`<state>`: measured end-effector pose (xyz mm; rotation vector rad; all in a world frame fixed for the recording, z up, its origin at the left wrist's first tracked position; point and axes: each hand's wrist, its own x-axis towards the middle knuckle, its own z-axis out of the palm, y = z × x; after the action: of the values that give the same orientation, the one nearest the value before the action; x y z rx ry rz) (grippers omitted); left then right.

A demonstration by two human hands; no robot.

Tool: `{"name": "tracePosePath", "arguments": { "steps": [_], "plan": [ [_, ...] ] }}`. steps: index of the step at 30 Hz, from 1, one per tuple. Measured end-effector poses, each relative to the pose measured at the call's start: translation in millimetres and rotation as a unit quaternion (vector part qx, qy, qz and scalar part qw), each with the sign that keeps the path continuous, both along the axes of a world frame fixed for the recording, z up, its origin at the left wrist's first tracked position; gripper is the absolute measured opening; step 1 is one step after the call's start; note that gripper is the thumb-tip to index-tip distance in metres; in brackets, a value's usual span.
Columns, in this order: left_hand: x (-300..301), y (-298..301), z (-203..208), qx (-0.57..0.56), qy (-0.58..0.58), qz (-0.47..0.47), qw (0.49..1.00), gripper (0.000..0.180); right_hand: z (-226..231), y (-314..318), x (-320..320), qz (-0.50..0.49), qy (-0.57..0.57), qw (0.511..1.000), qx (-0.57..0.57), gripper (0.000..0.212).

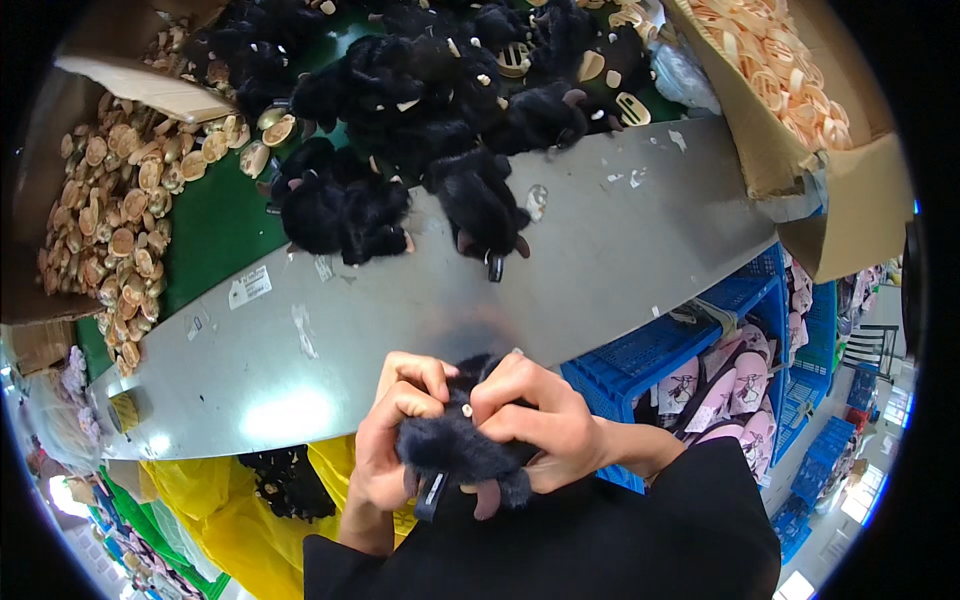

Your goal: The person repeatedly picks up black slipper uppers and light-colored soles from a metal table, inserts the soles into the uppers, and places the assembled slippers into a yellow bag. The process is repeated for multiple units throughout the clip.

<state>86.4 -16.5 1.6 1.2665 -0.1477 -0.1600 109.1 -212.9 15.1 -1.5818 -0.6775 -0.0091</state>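
Note:
A small black plush piece (450, 450) with brownish ear-like flaps and a black tag is held close to my body, just off the table's near edge. My left hand (380, 445) grips its left side, thumb and fingers bent into the fur. On the other side my right hand (545, 425) pinches the fur with curled fingers. Between the two hands a tiny cream-coloured bit (467, 410) shows in the fur. Beyond them, similar black plush pieces (475, 200) lie on the metal table edge (620, 220), and more are heaped behind.
A cardboard box (150, 85) of gold-and-tan shell-like parts stands left on the green surface (215, 255). At right, another carton (855, 200) holds peach-coloured strips. Blue crates (620, 365) with pink slippers (750, 380) stand below right. A yellow bag (220, 510) hangs below left.

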Motion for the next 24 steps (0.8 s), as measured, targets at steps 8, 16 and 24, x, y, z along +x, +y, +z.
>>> {"name": "tracePosePath", "arguments": {
  "steps": [8,16,24],
  "plan": [
    [-55.0,15.1,0.5,-0.054,-0.116,0.035,0.991,0.036,3.7,30.1,-55.5,0.063,-0.044,0.996,0.048,0.028],
    [-79.7,23.5,12.3,-0.096,-0.263,0.091,0.956,0.025,15.9,57.3,-85.9,0.122,-0.040,0.985,0.114,0.028],
    [-104.4,18.5,0.4,0.031,-0.278,0.156,0.947,0.028,9.9,46.3,-104.8,0.065,-0.077,0.991,0.091,0.028]
  ]
}}
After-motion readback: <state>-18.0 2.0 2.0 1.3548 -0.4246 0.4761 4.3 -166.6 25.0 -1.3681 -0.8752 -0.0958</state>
